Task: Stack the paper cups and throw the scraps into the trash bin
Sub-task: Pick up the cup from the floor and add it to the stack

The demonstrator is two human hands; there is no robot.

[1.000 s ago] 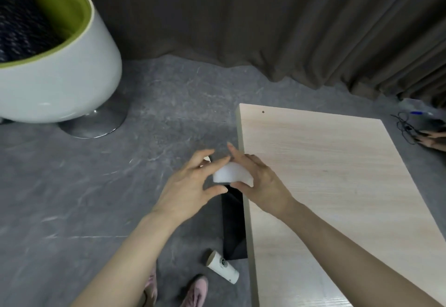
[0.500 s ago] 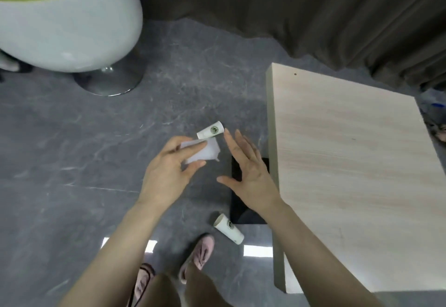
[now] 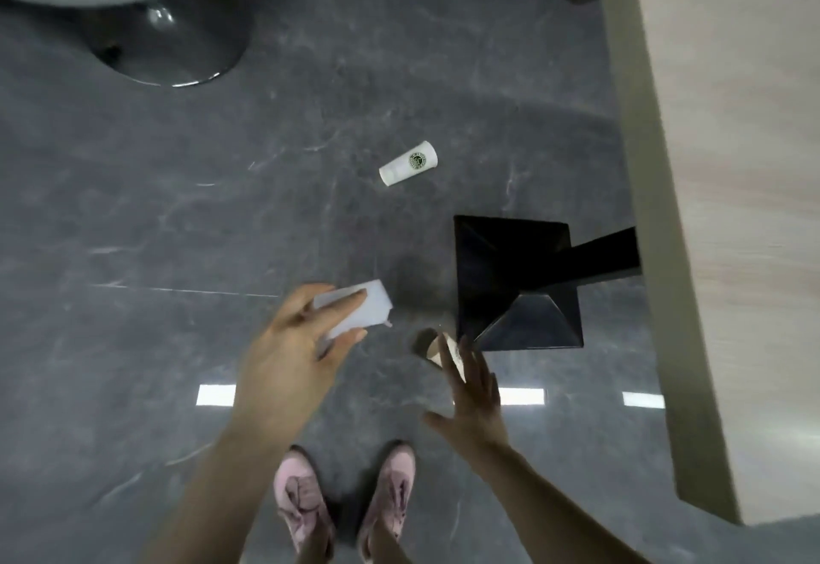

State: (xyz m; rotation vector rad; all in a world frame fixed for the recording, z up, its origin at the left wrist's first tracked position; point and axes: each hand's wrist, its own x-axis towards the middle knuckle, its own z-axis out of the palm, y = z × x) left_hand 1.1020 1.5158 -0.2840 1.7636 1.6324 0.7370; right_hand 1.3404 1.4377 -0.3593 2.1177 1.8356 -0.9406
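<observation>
My left hand (image 3: pixel 296 341) holds a white paper cup (image 3: pixel 364 307) between thumb and fingers, above the grey floor. My right hand (image 3: pixel 474 395) is spread with straight fingers just over a second paper cup (image 3: pixel 437 348) that lies on the floor beside the table's black base; my fingers hide most of it. A third white paper cup (image 3: pixel 408 163) with a green logo lies on its side farther off on the floor. No trash bin or scraps show in this view.
The light wooden table (image 3: pixel 727 208) runs down the right side on a black pedestal base (image 3: pixel 517 284). A white round chair with a chrome foot (image 3: pixel 173 40) stands at the upper left. My pink shoes (image 3: pixel 346 506) are at the bottom.
The view has tipped down toward the floor. My left hand kept the cup and stayed left of the table base. My right hand dropped toward the cup lying by that base.
</observation>
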